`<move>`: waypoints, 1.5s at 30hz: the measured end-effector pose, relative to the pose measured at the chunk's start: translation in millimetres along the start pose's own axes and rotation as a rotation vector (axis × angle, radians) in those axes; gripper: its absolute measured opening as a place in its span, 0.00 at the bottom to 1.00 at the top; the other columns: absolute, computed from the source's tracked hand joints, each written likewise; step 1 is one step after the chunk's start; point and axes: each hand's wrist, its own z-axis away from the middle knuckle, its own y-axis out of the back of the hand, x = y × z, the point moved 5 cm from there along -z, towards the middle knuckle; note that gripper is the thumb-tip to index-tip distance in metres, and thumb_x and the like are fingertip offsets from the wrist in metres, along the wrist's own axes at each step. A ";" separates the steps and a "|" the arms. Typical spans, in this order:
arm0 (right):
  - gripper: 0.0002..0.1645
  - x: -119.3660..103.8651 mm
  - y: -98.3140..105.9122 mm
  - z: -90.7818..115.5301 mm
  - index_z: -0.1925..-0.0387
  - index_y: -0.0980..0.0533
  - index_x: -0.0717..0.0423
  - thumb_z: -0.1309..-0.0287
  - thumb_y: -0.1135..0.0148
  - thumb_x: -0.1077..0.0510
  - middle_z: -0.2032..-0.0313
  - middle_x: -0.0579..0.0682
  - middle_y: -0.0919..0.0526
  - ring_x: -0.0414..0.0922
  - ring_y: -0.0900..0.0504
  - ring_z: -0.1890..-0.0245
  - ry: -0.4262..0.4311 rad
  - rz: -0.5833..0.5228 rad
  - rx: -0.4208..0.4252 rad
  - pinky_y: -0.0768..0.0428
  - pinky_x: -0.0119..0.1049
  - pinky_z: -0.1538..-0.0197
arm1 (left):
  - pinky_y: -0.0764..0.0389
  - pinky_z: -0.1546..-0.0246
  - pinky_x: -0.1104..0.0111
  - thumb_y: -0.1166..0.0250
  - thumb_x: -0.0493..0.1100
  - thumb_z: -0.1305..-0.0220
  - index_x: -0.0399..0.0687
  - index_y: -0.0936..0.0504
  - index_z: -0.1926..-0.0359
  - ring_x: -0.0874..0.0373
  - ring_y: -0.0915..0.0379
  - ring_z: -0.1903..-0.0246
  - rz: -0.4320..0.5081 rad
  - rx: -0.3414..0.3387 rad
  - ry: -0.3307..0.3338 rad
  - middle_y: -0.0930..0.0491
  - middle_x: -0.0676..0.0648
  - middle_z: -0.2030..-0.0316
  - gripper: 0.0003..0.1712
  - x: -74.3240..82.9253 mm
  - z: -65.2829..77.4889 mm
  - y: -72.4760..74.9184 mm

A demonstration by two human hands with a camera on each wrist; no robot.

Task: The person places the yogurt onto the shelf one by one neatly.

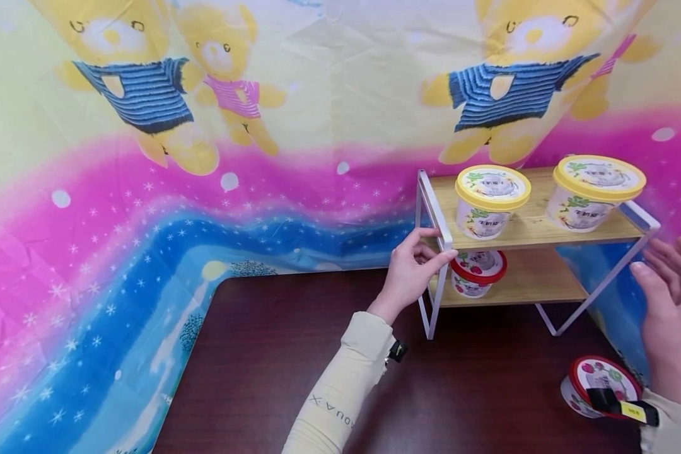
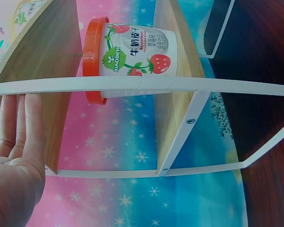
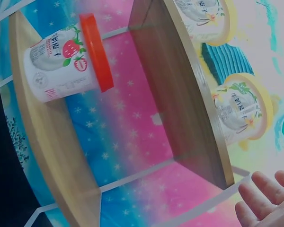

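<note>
A two-tier shelf rack [image 1: 536,291] with wooden boards and pale metal legs stands before me. My left hand [image 1: 411,268] holds its left front post near the top, thumb at the front; in the left wrist view the fingertips [image 2: 33,111] meet the post. Next to that hand, a red-lidded strawberry cup [image 1: 472,290] sits on the lower board. Two yellow-lidded cups, a left one [image 1: 485,221] and a right one [image 1: 581,211], stand on the upper board. Beside the rack's right top corner, my right hand [image 1: 678,315] has its fingers spread and holds nothing.
Another red-lidded cup [image 1: 581,400] stands on the dark table [image 1: 284,353] at lower right, partly hidden by my right wrist strap. A patterned cloth [image 1: 318,113] with teddy bears hangs behind the rack and along the table's left side.
</note>
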 end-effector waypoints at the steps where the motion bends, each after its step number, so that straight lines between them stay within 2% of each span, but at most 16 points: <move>1: 0.33 1.1 1.0 1.1 0.24 0.42 0.45 0.25 0.49 0.63 0.29 0.48 0.32 0.40 0.35 0.30 -0.001 -0.001 0.005 0.44 0.21 0.33 | 0.17 0.70 0.68 0.28 0.45 0.34 0.52 0.22 0.42 0.61 0.21 0.72 0.000 0.001 -0.001 0.18 0.54 0.71 0.22 0.0 0.0 0.1; 4: 0.33 5.1 4.2 3.3 0.24 0.41 0.46 0.26 0.49 0.64 0.30 0.48 0.31 0.40 0.33 0.31 0.002 -0.010 0.017 0.42 0.20 0.33 | 0.17 0.70 0.68 0.28 0.45 0.34 0.52 0.22 0.42 0.61 0.21 0.72 0.002 0.001 -0.001 0.18 0.54 0.71 0.22 -0.4 0.1 0.0; 13: 0.33 21.1 10.7 7.6 0.24 0.41 0.42 0.24 0.48 0.61 0.28 0.46 0.32 0.39 0.35 0.29 -0.026 0.053 0.022 0.45 0.24 0.31 | 0.16 0.69 0.68 0.28 0.46 0.34 0.53 0.22 0.42 0.57 0.20 0.71 -0.001 0.004 -0.002 0.18 0.55 0.71 0.22 -2.2 -0.7 -0.3; 19: 0.33 29.6 11.6 10.9 0.24 0.40 0.44 0.25 0.47 0.62 0.29 0.47 0.32 0.40 0.34 0.30 -0.032 0.044 0.022 0.45 0.21 0.32 | 0.17 0.69 0.68 0.28 0.45 0.34 0.52 0.22 0.42 0.55 0.19 0.70 0.008 0.001 -0.002 0.18 0.55 0.71 0.21 -2.9 -0.9 -0.1; 22: 0.33 33.7 11.6 13.7 0.23 0.41 0.45 0.25 0.47 0.61 0.29 0.47 0.32 0.40 0.35 0.29 -0.046 0.051 0.016 0.46 0.23 0.31 | 0.17 0.69 0.68 0.28 0.46 0.34 0.52 0.22 0.42 0.54 0.19 0.70 0.008 -0.001 0.000 0.18 0.55 0.71 0.22 -2.9 -1.0 0.0; 30: 0.35 50.0 14.2 22.5 0.21 0.44 0.40 0.24 0.49 0.58 0.26 0.44 0.36 0.38 0.39 0.27 -0.126 0.114 0.004 0.50 0.34 0.26 | 0.17 0.69 0.68 0.28 0.45 0.34 0.52 0.22 0.42 0.49 0.19 0.70 0.015 -0.003 0.006 0.19 0.54 0.72 0.22 -1.9 -0.5 -0.1; 38: 0.34 70.0 17.1 29.0 0.22 0.42 0.42 0.24 0.48 0.58 0.27 0.45 0.34 0.37 0.37 0.29 -0.191 0.083 0.029 0.48 0.29 0.28 | 0.17 0.69 0.68 0.27 0.45 0.34 0.53 0.22 0.43 0.57 0.20 0.71 0.015 -0.002 0.007 0.18 0.55 0.71 0.21 -3.3 -1.1 -0.6; 41: 0.34 78.0 18.8 31.7 0.22 0.41 0.42 0.25 0.47 0.58 0.28 0.44 0.33 0.37 0.36 0.29 -0.225 0.073 0.039 0.49 0.28 0.28 | 0.17 0.69 0.68 0.28 0.46 0.34 0.53 0.22 0.43 0.54 0.19 0.70 0.016 -0.001 0.008 0.18 0.54 0.71 0.21 -4.2 -1.3 -0.5; 45: 0.35 90.7 20.7 35.4 0.22 0.41 0.40 0.25 0.45 0.56 0.27 0.43 0.34 0.36 0.37 0.29 -0.265 0.099 0.039 0.50 0.31 0.27 | 0.17 0.69 0.68 0.28 0.46 0.34 0.53 0.22 0.43 0.47 0.19 0.69 0.021 -0.001 0.009 0.18 0.54 0.71 0.21 -4.5 -1.2 -0.5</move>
